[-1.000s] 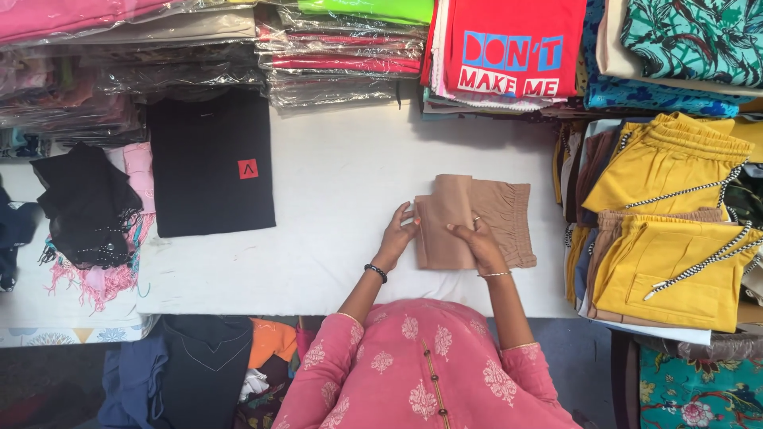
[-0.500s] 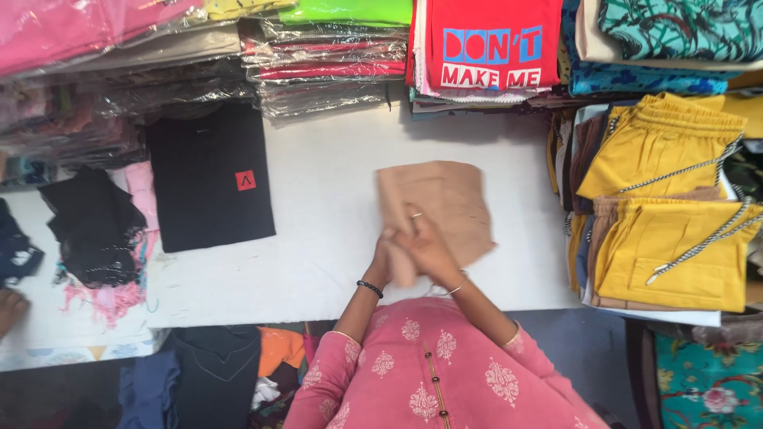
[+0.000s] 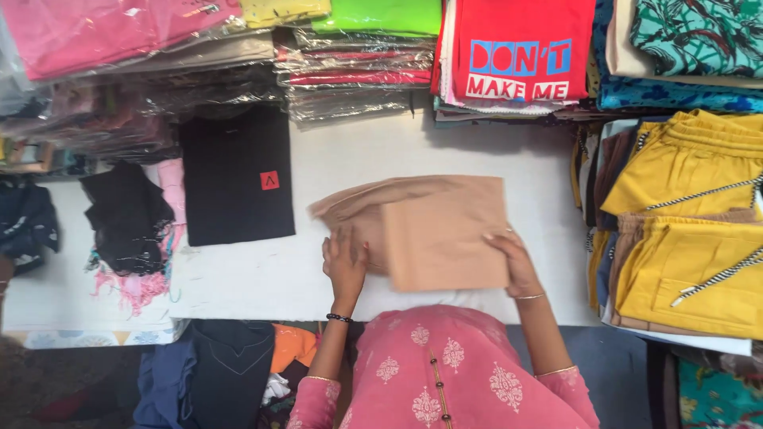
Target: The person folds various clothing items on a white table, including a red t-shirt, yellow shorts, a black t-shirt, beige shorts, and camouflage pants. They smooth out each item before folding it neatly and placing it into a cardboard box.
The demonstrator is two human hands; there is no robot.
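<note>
A folded tan garment lies on the white table just in front of me. My left hand presses flat on its lower left part, fingers spread. At the garment's lower right edge, my right hand rests with the fingers on the cloth. The top layer forms a neat rectangle, and a looser tan layer sticks out to the left beneath it. My pink patterned sleeves and front fill the bottom of the view.
A folded black shirt lies left of the garment. Wrapped clothing stacks and a red printed shirt line the far edge. Yellow shorts are piled at right. Dark and pink fabrics sit at left.
The tan garment now lies wider across the table, turned and folded into a rectangle. My hands have moved apart from its middle to its left and right lower edges.
</note>
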